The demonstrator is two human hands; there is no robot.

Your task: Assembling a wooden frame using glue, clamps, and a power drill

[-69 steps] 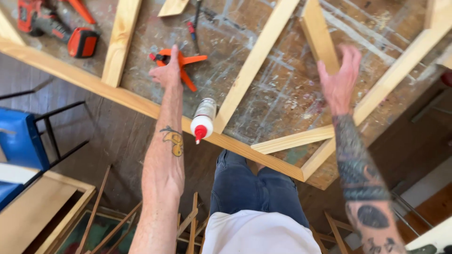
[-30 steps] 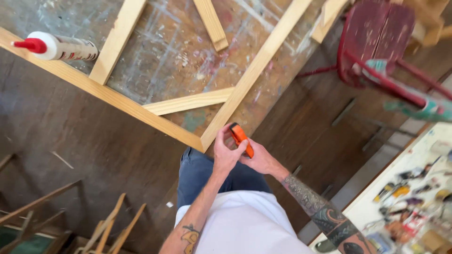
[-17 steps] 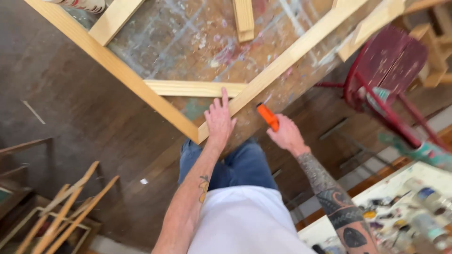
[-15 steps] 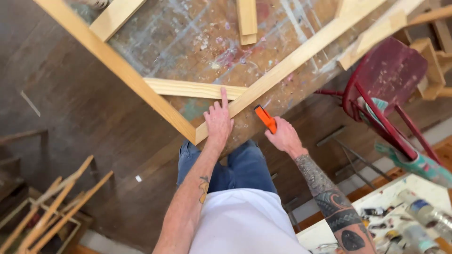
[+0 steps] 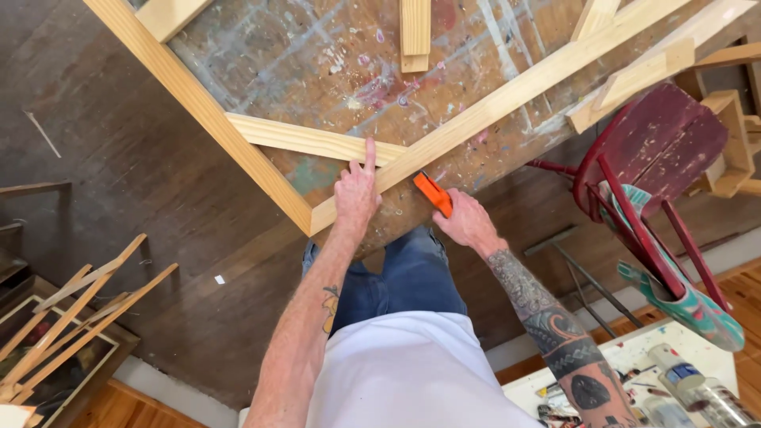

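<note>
where the floor shows at the far left, a bundle of thin wooden strips (image 5: 75, 309) leans over a framed picture (image 5: 47, 357) on the dark floorboards (image 5: 143, 174). right of that, the long outer rail of a pale wooden frame (image 5: 214, 127) runs down across the paint-spattered workbench (image 5: 333, 71) to a corner near the bench edge. a short diagonal brace (image 5: 305, 141) lies across that corner, from the outer rail to the second rail (image 5: 515, 95) that climbs toward the upper right.

the left hand (image 5: 355, 194) rests flat on the frame just above the corner, fingers spread loosely and the forefinger stretched straight up so that its tip touches the end of the brace where it meets the second rail; it holds nothing, only presses down. just beside it, to the right, the right hand (image 5: 468, 223) is closed around an orange tool (image 5: 433, 194), which sticks up out of the fist and lies against the underside of the second rail, at the bench edge; what kind of tool it is cannot be told. the two hands are near each other but apart.

above them a short loose offcut (image 5: 414, 32) lies on the bench. further right, a dark red wooden chair (image 5: 650, 158) stands beside the bench with a teal patterned cloth (image 5: 682, 293) hanging from it. at the lower right, a white table (image 5: 682, 372) carries paint pots and tubes.
</note>
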